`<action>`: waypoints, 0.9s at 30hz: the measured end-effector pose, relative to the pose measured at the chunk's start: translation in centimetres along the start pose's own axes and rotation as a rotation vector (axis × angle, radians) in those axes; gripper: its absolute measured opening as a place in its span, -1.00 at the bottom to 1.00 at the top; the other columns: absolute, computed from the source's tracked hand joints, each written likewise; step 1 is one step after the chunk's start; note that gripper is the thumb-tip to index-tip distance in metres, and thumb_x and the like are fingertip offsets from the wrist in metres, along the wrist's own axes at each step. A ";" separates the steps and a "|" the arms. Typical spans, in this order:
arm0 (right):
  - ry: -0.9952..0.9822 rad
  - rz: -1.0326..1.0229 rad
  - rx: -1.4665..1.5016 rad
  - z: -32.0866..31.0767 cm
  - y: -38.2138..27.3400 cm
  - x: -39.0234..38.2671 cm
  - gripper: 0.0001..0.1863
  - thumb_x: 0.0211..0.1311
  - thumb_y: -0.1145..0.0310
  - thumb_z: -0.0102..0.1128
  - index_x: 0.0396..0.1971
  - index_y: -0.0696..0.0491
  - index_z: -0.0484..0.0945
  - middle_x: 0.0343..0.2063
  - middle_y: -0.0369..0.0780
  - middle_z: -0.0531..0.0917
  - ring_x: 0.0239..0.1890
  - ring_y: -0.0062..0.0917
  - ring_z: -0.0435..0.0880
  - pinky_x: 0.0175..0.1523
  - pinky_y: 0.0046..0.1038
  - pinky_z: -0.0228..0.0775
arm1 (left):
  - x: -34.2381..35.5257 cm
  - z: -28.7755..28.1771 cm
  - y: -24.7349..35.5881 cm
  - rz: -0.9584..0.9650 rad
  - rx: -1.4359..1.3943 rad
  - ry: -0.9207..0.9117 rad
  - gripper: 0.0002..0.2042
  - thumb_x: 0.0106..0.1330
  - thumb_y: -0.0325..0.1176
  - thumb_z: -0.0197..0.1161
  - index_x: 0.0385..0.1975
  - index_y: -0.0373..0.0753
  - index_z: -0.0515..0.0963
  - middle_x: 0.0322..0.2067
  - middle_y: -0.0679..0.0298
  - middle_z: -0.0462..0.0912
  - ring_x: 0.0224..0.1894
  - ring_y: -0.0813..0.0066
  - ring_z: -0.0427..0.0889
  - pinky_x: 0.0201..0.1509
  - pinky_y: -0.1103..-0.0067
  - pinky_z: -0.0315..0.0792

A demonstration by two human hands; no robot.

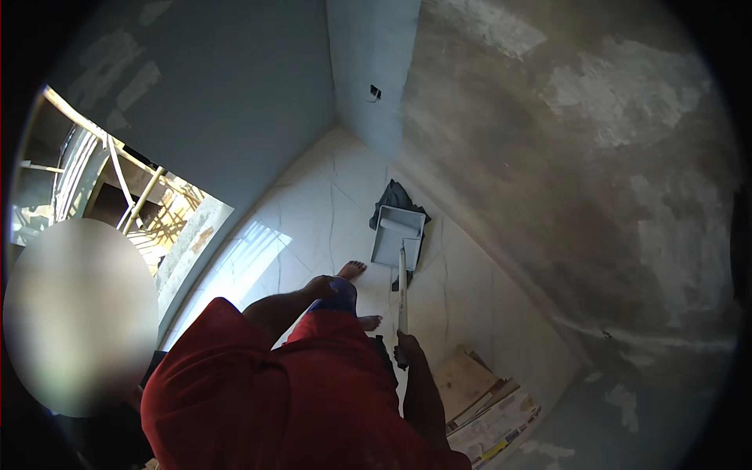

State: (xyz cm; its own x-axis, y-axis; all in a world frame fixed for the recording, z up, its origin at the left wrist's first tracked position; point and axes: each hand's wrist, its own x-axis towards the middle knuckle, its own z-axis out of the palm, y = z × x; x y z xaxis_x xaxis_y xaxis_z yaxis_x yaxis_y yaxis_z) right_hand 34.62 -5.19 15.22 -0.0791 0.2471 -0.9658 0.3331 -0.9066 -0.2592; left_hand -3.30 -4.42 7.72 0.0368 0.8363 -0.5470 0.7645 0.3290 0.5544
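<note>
My right hand point(409, 347) is closed round the lower end of a long pale pole point(403, 298) that belongs to a paint roller. The pole runs away from me to the roller's sleeve point(400, 228), which lies in a grey paint tray point(384, 254) on the floor. A dark crumpled cloth or plastic sheet point(394, 193) lies under and around the tray. My left hand point(319, 287) rests on the blue cloth point(341, 296) over my leg, near the knee; its fingers show only in part and seem to lie flat, holding nothing.
Two walls meet in a corner beyond the tray: a painted grey one point(258, 86) and a bare, patchy one point(540, 157) to the right. Boards and flat sheets point(486, 399) lie at lower right. At left, an opening point(149, 196) shows poles outside. My bare foot point(352, 270) stands on the tiles.
</note>
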 end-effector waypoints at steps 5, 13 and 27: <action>0.063 -0.014 0.135 0.0 1.9 -3.0 -0.61 0.36 -0.03 0.05 -0.55 -0.10 0.30 -0.82 -0.39 0.26 -0.85 -0.56 0.27 -0.77 -0.39 0.13 | -2.2 -2.7 -0.2 -0.135 0.041 -0.055 -0.34 0.06 0.02 0.35 0.15 -0.24 0.49 0.01 -0.02 0.62 0.08 0.07 0.60 0.20 0.30 0.45; 0.085 -0.042 0.136 -0.6 8.2 -5.4 -0.65 0.23 0.11 0.27 -0.52 -0.04 0.33 -0.79 -0.38 0.33 -0.84 -0.59 0.31 -0.77 -0.42 0.18 | 0.6 -2.6 -0.5 0.022 0.095 -0.044 -0.34 0.07 -0.03 0.38 0.16 -0.25 0.48 -0.10 -0.02 0.68 -0.05 0.08 0.67 0.05 0.31 0.54; 0.876 -0.016 -0.651 21.5 11.4 -22.4 -0.62 0.06 0.26 0.27 -0.10 0.03 0.50 -0.30 -0.08 0.70 -0.23 -0.13 0.70 -0.08 -0.11 0.54 | 10.1 14.8 -1.8 0.153 -0.472 -0.632 -0.24 0.13 0.04 0.40 0.22 -0.36 0.35 -0.22 -0.10 0.66 -0.04 0.07 0.65 0.02 0.23 0.52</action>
State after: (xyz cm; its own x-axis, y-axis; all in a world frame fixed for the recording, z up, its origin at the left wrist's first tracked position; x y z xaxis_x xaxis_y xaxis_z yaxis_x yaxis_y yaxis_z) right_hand 19.97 -28.40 33.69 0.5230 0.6488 -0.5527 0.7916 -0.6102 0.0327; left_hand 5.25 -3.05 -8.05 0.5845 0.5267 -0.6173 0.3743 0.4999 0.7810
